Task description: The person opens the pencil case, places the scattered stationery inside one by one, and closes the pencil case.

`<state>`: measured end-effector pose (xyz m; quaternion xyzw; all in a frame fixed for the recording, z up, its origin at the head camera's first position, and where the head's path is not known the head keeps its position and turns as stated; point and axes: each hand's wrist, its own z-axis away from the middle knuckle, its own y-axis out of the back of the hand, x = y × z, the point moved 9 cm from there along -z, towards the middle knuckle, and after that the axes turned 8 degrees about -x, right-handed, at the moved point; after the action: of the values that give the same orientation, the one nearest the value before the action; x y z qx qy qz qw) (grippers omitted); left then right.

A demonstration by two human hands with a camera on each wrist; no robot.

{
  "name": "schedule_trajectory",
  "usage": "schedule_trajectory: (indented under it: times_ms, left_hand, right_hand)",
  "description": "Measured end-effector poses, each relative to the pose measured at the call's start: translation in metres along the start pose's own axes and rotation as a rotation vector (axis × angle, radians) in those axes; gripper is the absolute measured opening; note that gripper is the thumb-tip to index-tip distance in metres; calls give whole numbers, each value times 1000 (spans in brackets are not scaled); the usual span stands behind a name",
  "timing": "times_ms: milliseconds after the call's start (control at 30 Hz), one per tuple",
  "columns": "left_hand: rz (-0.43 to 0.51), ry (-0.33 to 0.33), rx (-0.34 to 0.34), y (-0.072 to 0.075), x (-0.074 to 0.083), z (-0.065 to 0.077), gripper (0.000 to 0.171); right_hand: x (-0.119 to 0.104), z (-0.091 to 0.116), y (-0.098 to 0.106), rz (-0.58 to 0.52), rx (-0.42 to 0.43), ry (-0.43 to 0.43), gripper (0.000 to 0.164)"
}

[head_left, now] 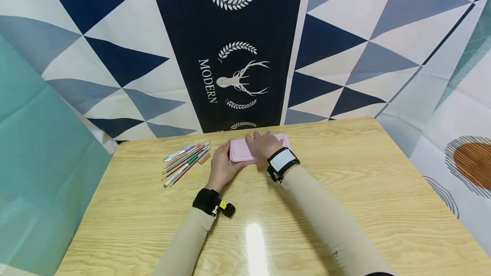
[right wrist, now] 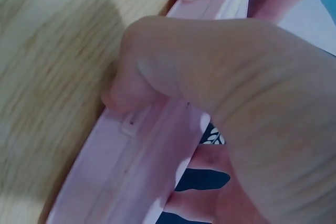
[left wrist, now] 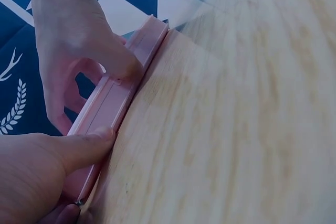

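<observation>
Far on the table, the pink case is being gripped: left end by the left hand, near side by the right hand; light, stiff, it's being judged, best held endwise.

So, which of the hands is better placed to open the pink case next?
Probably the right hand: its thumb is on the front of the pink case, near an apparent small tab. The left hand grips the left end, suited to steadying.
</observation>
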<state>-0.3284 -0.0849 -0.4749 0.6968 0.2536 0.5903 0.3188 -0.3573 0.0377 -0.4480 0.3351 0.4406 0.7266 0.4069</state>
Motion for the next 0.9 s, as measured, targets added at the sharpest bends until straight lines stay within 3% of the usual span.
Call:
schedule_trajectory:
  times_ms: [267,467,900]
  left_hand:
    - [37,-4,12,0,-1,2,92]
    - [27,-31,24,-2,1,1,90]
    - [-16,2,26,-3,0,1,92]
  right_hand:
    - [1,0,-1,-78,-36,-55,98]
    - [-3,-1,-3,-35,-28,-114,103]
    - [-12,-7,-12,55,-14,-184,109]
